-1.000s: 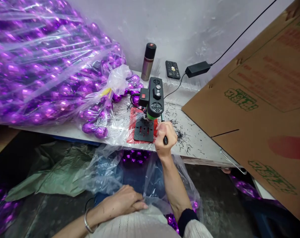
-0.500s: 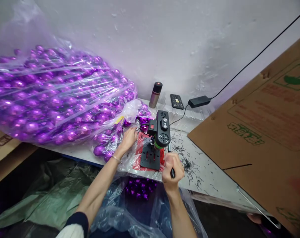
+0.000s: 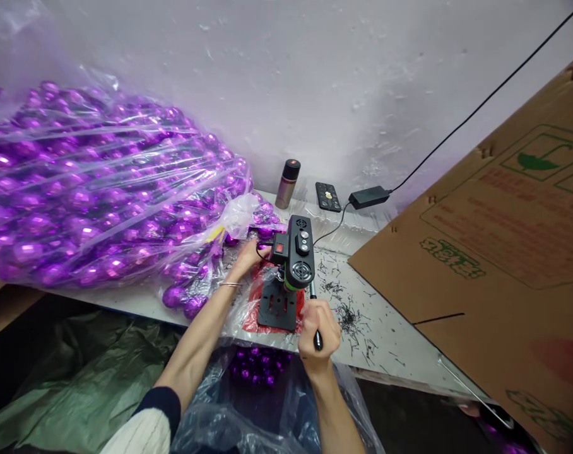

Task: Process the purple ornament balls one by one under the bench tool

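Note:
My right hand (image 3: pixel 319 328) is wrapped around the black-handled lever (image 3: pixel 318 341) of a small black press-like machine (image 3: pixel 300 252). The machine has round vents, silver buttons and a red switch; its slotted base plate (image 3: pixel 277 307) rests on a red sheet (image 3: pixel 252 309). My left hand (image 3: pixel 251 257) reaches in at the machine's left side, beside its cable and some loose shiny purple balls (image 3: pixel 266 214). Its fingertips are mostly hidden there, so whether they hold anything cannot be made out. A big clear bag of purple balls (image 3: pixel 101 195) lies to the left.
Behind the machine stand a bottle (image 3: pixel 287 184), a phone (image 3: pixel 328 197) and a black power adapter (image 3: pixel 369 197). Short black bits (image 3: pixel 348 318) litter the table to the right. A large cardboard box (image 3: pixel 495 252) leans in from the right. Below the table edge, a plastic-lined container holds purple balls (image 3: pixel 260 366).
My left hand has moved in closer to the machine's left side, its fingers now partly behind the cable. My right hand stays around the lever. The whole view has shifted slightly.

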`<action>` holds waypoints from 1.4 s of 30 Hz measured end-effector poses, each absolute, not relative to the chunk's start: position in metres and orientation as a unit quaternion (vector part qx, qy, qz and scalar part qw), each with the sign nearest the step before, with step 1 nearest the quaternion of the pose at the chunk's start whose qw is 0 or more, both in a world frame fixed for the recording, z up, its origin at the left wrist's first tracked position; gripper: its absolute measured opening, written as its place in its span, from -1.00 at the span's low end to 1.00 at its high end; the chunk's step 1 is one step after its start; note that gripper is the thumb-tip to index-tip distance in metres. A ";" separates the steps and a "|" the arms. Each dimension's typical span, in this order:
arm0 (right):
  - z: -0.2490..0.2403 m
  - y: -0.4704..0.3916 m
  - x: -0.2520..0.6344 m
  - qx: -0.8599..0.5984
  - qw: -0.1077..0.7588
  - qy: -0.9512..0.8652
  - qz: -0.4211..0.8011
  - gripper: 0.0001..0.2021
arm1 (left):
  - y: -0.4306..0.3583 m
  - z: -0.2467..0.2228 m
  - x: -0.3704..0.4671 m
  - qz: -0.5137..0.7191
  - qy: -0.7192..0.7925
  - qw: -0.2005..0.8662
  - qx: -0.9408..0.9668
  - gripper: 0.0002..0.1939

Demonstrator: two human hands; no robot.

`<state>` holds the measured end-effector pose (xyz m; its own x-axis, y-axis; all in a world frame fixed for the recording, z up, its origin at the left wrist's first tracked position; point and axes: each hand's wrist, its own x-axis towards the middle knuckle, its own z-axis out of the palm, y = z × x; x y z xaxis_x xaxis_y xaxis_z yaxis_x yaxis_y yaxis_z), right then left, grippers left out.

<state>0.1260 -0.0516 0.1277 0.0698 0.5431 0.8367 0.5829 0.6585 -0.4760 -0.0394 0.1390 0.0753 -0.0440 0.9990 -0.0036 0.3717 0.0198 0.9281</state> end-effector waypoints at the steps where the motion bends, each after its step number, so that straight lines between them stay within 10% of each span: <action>1: 0.129 -0.052 0.126 -0.413 0.604 -0.681 -0.015 -0.70 | 0.131 0.075 -0.046 0.420 0.597 0.414 0.544 -0.68; 13: 0.165 -0.047 0.129 -0.440 0.602 -0.665 0.045 -0.64 | -0.021 0.065 -0.042 0.584 0.428 0.676 0.139 -0.65; 19: 0.170 -0.048 0.129 -0.450 0.586 -0.673 0.039 -0.64 | -0.016 0.038 -0.007 0.594 0.472 0.578 0.301 -0.38; 42: 0.159 -0.053 0.129 -0.446 0.584 -0.677 0.042 -0.70 | -0.013 0.011 -0.010 0.434 0.514 0.261 0.692 -0.46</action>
